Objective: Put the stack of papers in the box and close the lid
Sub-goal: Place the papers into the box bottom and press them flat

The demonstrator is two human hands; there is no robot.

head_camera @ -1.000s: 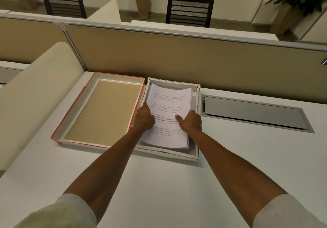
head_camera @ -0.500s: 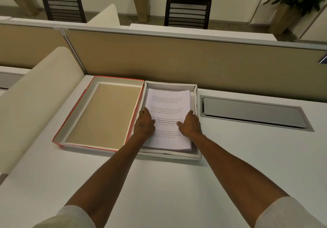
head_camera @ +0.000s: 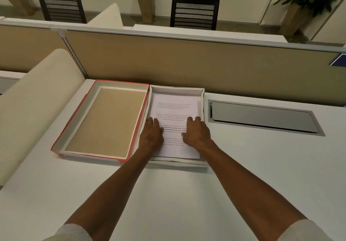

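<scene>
Head view — white desk [head_camera: 243, 175], tan partition [head_camera: 187, 63] — both hands [head_camera: 176, 134] spread flat on boxed papers [head_camera: 174, 108].

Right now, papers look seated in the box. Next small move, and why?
Probably lift both hands off and send the left hand to the red-edged cardboard lid. The white printed paper stack lies flat inside the white cardboard box; the lid sits open, inside up, just left of it.

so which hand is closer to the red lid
Left. The left hand rests on the left edge of the papers, right beside the lid. The right hand lies flat on the papers' right side, farther from it.
</scene>
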